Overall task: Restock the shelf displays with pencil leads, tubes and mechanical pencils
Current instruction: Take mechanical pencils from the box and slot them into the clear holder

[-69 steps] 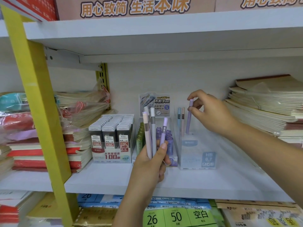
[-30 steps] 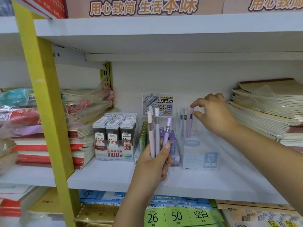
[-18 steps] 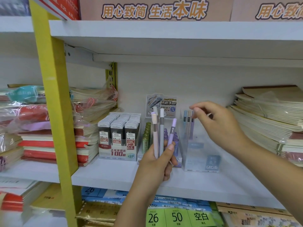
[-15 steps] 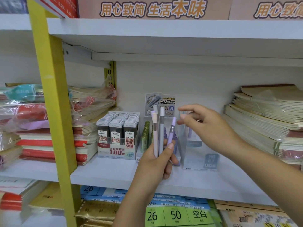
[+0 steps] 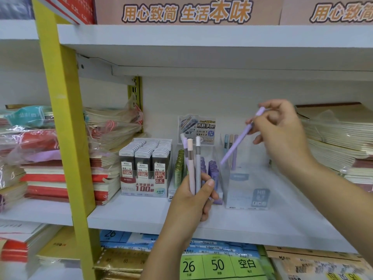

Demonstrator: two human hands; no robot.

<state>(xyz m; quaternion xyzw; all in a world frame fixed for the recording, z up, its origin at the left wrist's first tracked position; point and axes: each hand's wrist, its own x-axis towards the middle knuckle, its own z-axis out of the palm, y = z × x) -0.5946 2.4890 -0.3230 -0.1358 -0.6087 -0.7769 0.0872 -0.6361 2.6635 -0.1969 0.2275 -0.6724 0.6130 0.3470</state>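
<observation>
Mechanical pencils [image 5: 192, 164], slim matte cylinders: we see left hand [image 5: 193, 201] gripping a bundle; right hand [image 5: 282, 134] pinches tilted lilac pencil [image 5: 240, 140].

The white shelf [image 5: 131, 215] carries, from the left: left notebooks [image 5: 50, 184] stacked, some in plastic wrap; a box of lead packs [image 5: 143, 186]; just beside it, green and purple tubes [image 5: 178, 168] in a tray; a clear box [image 5: 248, 195] with a few pencils [image 5: 226, 141] upright at its back; and right notebooks [image 5: 333, 142].
</observation>
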